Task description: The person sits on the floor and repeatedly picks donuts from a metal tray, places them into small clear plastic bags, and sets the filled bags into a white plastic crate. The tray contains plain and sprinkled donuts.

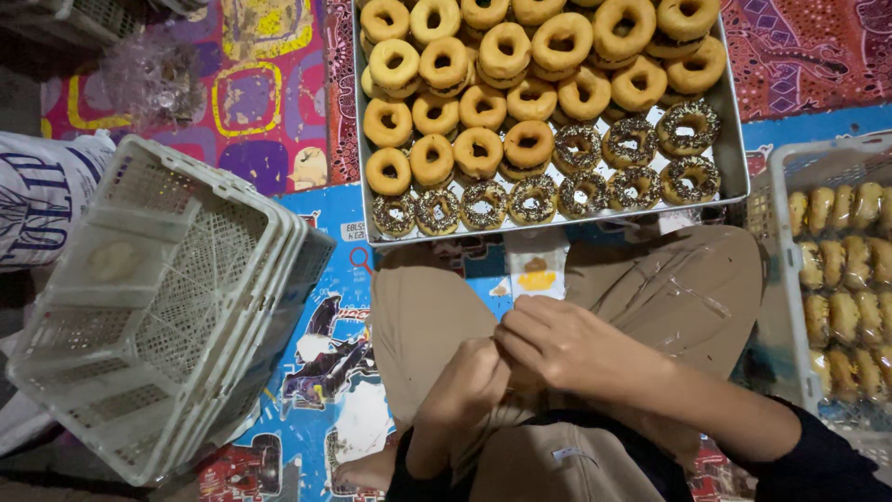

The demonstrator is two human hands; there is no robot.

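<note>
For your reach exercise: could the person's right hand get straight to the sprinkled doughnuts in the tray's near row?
Probably yes: the right hand lies just below the sprinkled doughnuts, with nothing between them.

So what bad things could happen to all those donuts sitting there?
The metal tray sits right in front of the person's knees, so a shifting leg might bump it and slide the piled plain donuts. The sprinkled donuts lie along the near edge, closest to any knock. Both the left hand and right hand are busy together in the lap, so neither could steady the tray quickly.
</note>
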